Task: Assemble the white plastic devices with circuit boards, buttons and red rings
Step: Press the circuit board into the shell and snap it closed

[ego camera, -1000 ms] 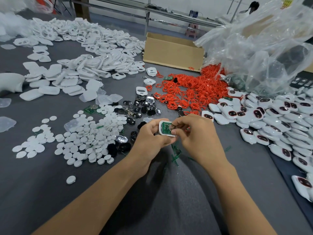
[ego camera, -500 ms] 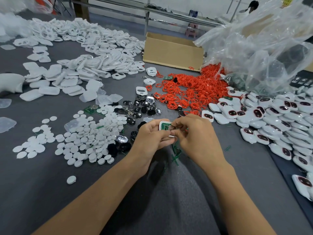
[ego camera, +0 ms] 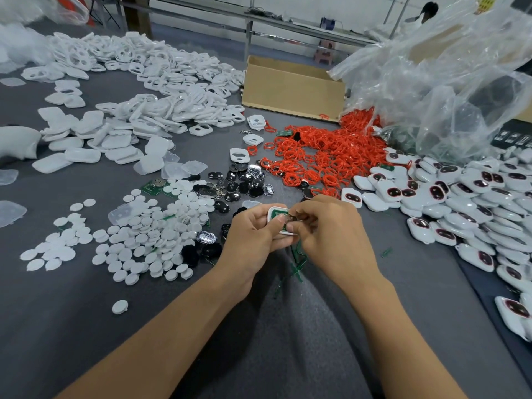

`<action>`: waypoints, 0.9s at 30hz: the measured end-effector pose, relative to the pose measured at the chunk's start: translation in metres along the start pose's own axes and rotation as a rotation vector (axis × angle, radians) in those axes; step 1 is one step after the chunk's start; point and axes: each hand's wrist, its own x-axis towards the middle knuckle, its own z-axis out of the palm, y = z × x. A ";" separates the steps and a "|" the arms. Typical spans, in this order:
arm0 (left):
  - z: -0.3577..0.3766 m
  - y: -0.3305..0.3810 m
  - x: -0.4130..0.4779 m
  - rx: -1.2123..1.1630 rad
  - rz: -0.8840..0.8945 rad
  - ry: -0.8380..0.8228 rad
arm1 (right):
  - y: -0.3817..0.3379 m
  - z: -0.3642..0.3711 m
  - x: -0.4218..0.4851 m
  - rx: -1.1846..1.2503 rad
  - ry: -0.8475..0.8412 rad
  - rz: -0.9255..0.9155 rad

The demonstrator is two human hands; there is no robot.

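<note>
Heaps of parts cover the grey desk (ego camera: 86, 312): white shells (ego camera: 161, 90) far left, finished devices (ego camera: 460, 197) right, red rings (ego camera: 325, 156) between them, white discs (ego camera: 144, 237) near left. Over the desk's near middle, the left hand (ego camera: 253, 234) curls its fingers round a white device (ego camera: 270, 215) holding a green circuit board (ego camera: 280, 212). The right hand (ego camera: 331, 234) pinches at that board, fingers together.

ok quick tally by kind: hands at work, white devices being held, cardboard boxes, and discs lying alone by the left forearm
hands, left hand and right hand: 2
white device held between them: 1
cardboard box: 1
lone white disc: 1
total: 5
</note>
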 end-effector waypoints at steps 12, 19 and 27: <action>0.001 0.000 -0.002 -0.006 0.043 -0.005 | -0.003 0.000 -0.001 -0.037 0.030 -0.025; 0.001 -0.001 0.000 -0.049 0.028 -0.003 | -0.005 0.001 0.000 -0.021 0.032 -0.003; 0.002 -0.002 -0.001 -0.037 0.038 0.010 | -0.005 0.001 0.000 -0.018 0.017 0.008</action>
